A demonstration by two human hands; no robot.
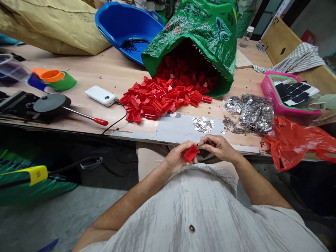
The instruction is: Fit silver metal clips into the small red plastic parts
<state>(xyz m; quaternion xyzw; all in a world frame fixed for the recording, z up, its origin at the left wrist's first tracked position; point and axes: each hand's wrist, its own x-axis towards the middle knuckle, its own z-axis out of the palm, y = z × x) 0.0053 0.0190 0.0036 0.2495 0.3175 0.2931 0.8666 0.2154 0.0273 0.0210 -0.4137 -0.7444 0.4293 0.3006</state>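
My left hand point(177, 156) is closed around a small red plastic box part point(190, 153), held just below the table's front edge. My right hand point(217, 146) pinches a tiny dark piece against the top of that part; I cannot make out what the piece is. A pile of the same red plastic parts point(160, 98) spills out of a green woven sack point(207, 31) lying on the wooden table point(110, 70). A small heap of shiny metal bits point(202, 124) rests on a grey patch near my hands.
A larger heap of metal pieces point(249, 112) lies right, beside a pink basket point(278, 101) and a red plastic bag point(296, 143). A white power bank point(101, 95) with cable, a hand press with red-tipped lever point(52, 105), stacked coloured cups point(52, 78) and a blue tub point(126, 24) stand left and back.
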